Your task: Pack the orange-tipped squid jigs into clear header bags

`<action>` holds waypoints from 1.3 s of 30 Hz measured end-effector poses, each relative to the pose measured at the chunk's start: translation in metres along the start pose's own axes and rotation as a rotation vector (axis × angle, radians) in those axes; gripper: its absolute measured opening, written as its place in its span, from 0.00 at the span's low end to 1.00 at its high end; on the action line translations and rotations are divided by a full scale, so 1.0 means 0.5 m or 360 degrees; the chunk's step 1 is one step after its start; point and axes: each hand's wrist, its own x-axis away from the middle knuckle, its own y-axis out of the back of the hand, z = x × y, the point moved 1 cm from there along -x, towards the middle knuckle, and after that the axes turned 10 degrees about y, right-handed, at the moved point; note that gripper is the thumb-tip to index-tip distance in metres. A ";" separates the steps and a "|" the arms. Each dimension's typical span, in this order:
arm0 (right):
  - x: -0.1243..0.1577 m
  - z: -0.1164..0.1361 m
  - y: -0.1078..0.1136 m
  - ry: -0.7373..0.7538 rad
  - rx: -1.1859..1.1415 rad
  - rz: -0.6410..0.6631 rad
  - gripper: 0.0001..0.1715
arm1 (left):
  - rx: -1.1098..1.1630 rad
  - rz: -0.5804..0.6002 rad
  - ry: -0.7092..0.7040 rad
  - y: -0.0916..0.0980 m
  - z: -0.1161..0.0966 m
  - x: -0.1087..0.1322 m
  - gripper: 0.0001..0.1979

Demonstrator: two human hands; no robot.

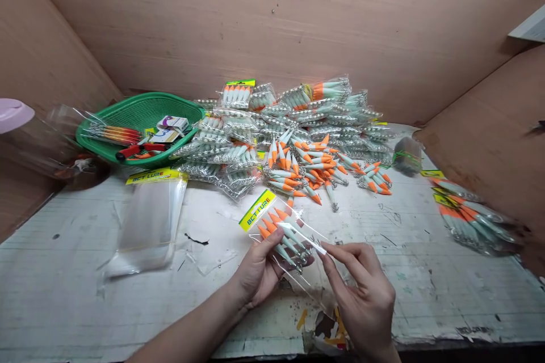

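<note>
My left hand grips a clear plastic packet with a yellow "BCT LURE" header, filled with several orange-and-white fishing lures. My right hand pinches the open bottom end of the same packet, by the lures' hooks, between thumb and forefinger. Both hands hover just above the worn white table top. A loose heap of orange-and-white lures lies just beyond the packet.
Filled packets are piled at the back. A stack of empty bags with yellow headers lies left. A green basket holds red pliers and small boxes. More filled packets lie at the right. Plywood walls enclose the table.
</note>
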 end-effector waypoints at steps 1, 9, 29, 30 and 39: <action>-0.002 -0.001 0.004 0.0046 0.0029 0.0029 0.13 | 0.0002 0.0010 0.0019 -0.001 0.000 0.001 0.26; -0.075 -0.129 0.054 0.0014 -0.0041 0.0169 0.05 | 0.0184 0.0164 0.0045 -0.006 -0.016 0.006 0.28; -0.090 -0.257 0.022 -0.0127 -0.0181 0.0682 0.06 | 0.0108 -0.0090 0.0045 0.004 -0.019 -0.006 0.28; -0.085 -0.257 0.029 -0.0150 -0.0222 0.0679 0.07 | 0.0117 -0.0094 0.0047 0.005 -0.019 -0.007 0.28; -0.088 -0.135 0.182 0.0078 -0.1149 0.1007 0.16 | 0.0173 -0.0131 0.0078 -0.002 -0.027 -0.009 0.22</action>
